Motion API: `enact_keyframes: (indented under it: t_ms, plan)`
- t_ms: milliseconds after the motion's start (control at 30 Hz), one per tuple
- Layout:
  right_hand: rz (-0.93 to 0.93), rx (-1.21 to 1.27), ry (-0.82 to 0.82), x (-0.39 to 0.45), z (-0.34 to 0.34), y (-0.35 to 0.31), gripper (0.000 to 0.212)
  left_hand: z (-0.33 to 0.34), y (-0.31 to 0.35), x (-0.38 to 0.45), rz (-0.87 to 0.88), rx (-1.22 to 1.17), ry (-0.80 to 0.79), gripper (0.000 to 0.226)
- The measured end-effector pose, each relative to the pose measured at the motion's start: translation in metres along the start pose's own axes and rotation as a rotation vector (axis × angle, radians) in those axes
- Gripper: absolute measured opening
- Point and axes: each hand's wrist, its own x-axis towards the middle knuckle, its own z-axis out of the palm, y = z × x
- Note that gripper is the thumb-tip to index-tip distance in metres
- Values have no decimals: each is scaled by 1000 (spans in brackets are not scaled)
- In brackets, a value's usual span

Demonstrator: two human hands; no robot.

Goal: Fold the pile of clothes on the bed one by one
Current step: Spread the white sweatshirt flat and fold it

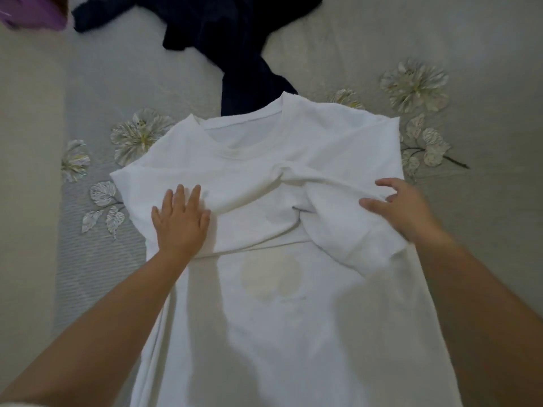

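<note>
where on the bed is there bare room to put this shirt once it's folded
Bare bedspread lies far right, beyond the white shirt, and far left past the flower prints. The top middle is crowded by the dark clothes.

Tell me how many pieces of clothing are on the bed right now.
2: a white T-shirt spread out under both hands, and a dark navy garment crumpled beyond its collar. More may lie out of view.
</note>
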Motion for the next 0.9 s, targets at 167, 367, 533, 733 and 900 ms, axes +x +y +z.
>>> enact_keyframes:
  t_ms: [167,367,533,733,900]
  plan:
    - [54,-612,12,57,-32,-9,69,0,0,17,4,11,-165,53]
    - [-162,-997,151,76,10,-3,48,-13,-25,62,-14,-11,90,69]
    - [-303,-849,198,67,31,0,61,-27,-55,93,146,66,116,53]
    - [-659,-985,209,99,22,-27,66,-49,-91,111,297,221,149,78]
    - [-581,-966,230,127,44,-40,72,-35,-79,121,103,340,84,63]
